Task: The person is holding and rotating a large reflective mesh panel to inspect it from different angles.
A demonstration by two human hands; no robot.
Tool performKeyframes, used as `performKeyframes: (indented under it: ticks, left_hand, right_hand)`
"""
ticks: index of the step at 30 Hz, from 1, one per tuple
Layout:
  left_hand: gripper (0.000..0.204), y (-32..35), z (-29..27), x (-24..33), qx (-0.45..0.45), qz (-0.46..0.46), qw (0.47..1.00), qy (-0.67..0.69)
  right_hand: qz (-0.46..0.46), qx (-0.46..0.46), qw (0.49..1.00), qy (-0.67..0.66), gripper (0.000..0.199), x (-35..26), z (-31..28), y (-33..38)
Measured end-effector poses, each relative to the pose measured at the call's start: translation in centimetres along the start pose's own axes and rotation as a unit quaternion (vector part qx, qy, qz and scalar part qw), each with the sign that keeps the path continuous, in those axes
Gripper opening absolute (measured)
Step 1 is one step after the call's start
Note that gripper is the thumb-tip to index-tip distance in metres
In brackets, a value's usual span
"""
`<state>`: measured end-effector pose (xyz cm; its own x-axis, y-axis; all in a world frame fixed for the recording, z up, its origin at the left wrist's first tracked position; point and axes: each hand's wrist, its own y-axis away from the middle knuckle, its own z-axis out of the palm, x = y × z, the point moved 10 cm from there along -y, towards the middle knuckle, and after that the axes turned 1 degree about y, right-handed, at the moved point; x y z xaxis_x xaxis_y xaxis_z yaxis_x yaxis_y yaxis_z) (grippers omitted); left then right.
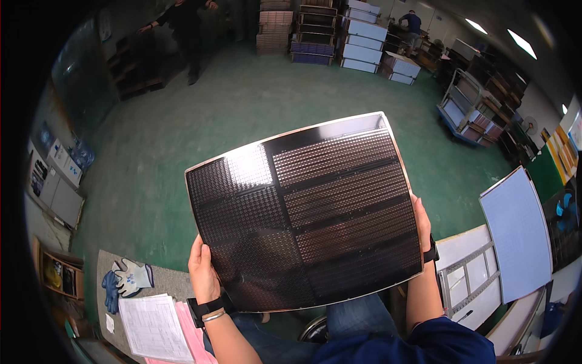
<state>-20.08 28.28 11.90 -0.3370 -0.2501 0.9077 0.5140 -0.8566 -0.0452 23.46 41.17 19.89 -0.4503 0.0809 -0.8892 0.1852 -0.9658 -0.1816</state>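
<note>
I hold a large, dark, glossy circuit board panel (291, 218) tilted up in front of me, above my lap. Rows of small repeated patterns cover it in several blocks, and its thin edge is copper-coloured. A bright light reflects off its upper left part. My left hand (205, 270) is closed on the left edge near the lower corner, thumb on the front face. On the opposite edge my right hand (421, 221) grips the panel, its fingers mostly hidden behind it. Dark bands are on both wrists, with a bracelet on the left one.
To the left, a grey table (109, 267) bears work gloves (130, 278), printed sheets (154, 327) and pink paper. At right stand a pale blue panel (518, 233) and a metal frame (470, 279). Stacked panels (364, 36), a loaded cart (467, 112) and two people are farther off.
</note>
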Motion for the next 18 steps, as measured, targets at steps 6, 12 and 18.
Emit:
performKeyframes:
  ticks: [6, 12, 18]
  left_hand:
    - [0.036, -0.1, -1.3, 0.0, 0.044, 0.02, 0.999, -0.009]
    - [0.035, 0.0, -2.4, 0.5, 0.075, 0.046, 0.996, -0.013]
    - [0.031, -0.1, -2.3, -0.2, 0.086, 0.045, 0.995, 0.002]
  right_hand:
    - [-0.022, -0.015, 0.997, 0.079, 0.053, -0.4, -1.0, 0.1]
    - [-0.03, 0.033, 0.992, 0.118, 0.044, 0.2, -1.7, 0.2]
    - [-0.016, 0.048, 0.992, 0.118, 0.032, 0.6, -3.0, 0.1]
